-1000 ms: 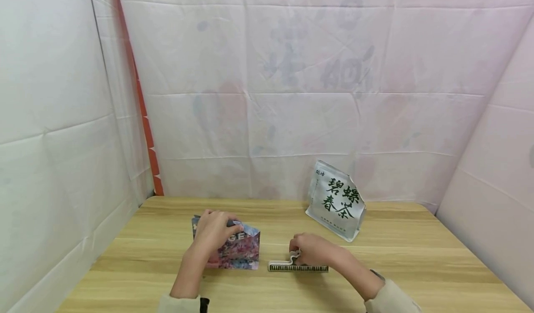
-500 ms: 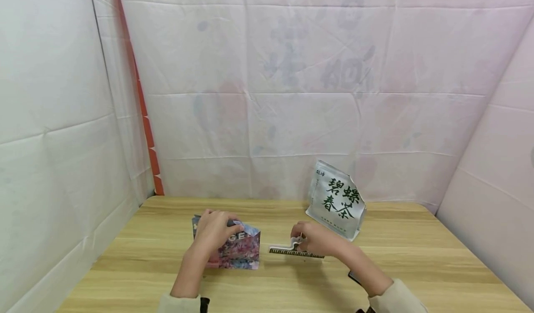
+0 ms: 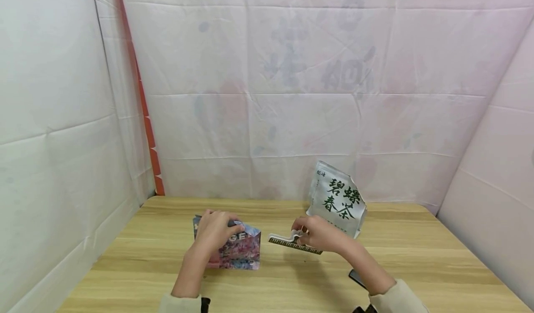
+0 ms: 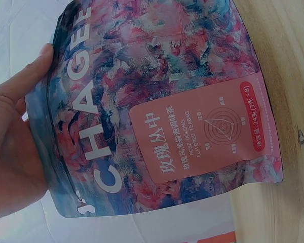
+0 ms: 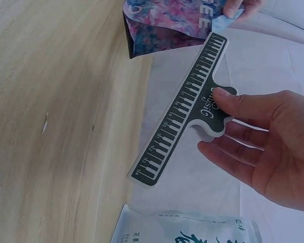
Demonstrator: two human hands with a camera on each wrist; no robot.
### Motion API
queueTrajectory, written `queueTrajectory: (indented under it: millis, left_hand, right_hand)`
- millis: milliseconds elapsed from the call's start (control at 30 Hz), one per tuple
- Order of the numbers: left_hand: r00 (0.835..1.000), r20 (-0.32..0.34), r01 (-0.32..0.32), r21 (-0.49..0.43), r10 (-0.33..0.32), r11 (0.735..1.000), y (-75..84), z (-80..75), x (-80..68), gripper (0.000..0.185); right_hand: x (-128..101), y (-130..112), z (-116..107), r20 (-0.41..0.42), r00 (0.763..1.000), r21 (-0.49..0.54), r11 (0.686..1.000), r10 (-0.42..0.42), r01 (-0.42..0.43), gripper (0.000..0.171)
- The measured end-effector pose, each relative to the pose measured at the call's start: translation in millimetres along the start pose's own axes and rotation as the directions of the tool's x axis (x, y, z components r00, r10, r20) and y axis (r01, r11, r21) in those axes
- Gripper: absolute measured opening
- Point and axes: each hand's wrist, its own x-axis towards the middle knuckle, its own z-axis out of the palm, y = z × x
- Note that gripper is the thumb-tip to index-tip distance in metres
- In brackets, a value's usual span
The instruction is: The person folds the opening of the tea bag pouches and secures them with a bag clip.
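L hand (image 3: 213, 230): floral tea bag (image 3: 233, 245) gripped at top, stood on table (image 3: 417, 257), left of centre.
R hand (image 3: 319, 234): piano-key clip (image 3: 292, 243) pinched by handle, held off table, right of bag.
Far right: white tea pouch (image 3: 339, 201), upright.

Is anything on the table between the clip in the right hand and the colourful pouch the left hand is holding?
Nothing visible. The right hand holds the clip above the table, its end toward the colourful pouch gripped by the left hand. The white tea bag stands behind.
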Motion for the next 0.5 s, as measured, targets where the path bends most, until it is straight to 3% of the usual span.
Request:
queueTrajectory:
  millis: [500]
  left_hand:
    - [1.000, 0.007, 0.000, 0.002, 0.000, 1.000, -0.1, -1.3, 1.1, 0.025]
  right_hand:
    - [1.3, -2.3, -3.4, -0.082, 0.997, 0.055, 0.998, 0.009, -0.005, 0.018]
